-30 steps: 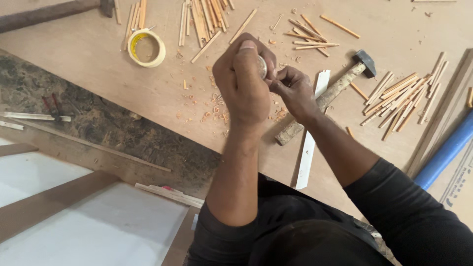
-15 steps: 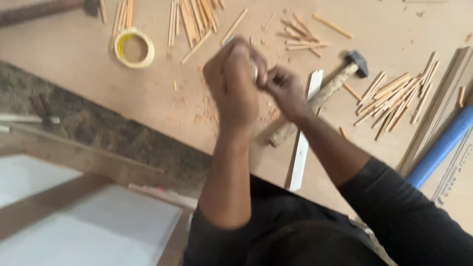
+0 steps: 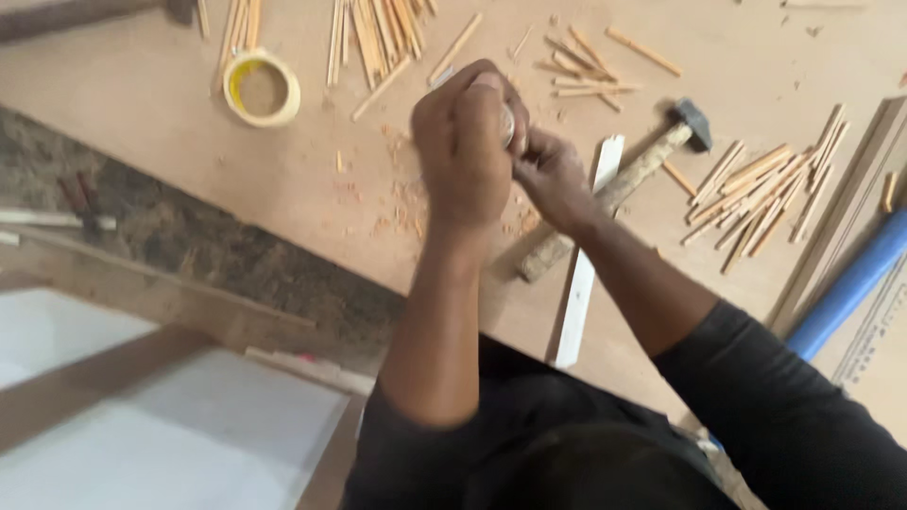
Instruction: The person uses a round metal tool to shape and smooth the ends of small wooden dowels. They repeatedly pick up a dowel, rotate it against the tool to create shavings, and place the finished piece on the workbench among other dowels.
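Hands clasped at frame centre: left hand [image 3: 465,151] closed round a small pale object [image 3: 508,125], right hand [image 3: 553,178] pinching beside it, both unchanged over scattered shavings [image 3: 408,200], suggesting whittling continues; hammer [image 3: 619,186] lies right.

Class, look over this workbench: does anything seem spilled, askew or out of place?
Yes. Orange shavings lie scattered over the board below the left hand and right hand. Sticks lie in loose, untidy heaps. The hammer lies slanted across a white strip.
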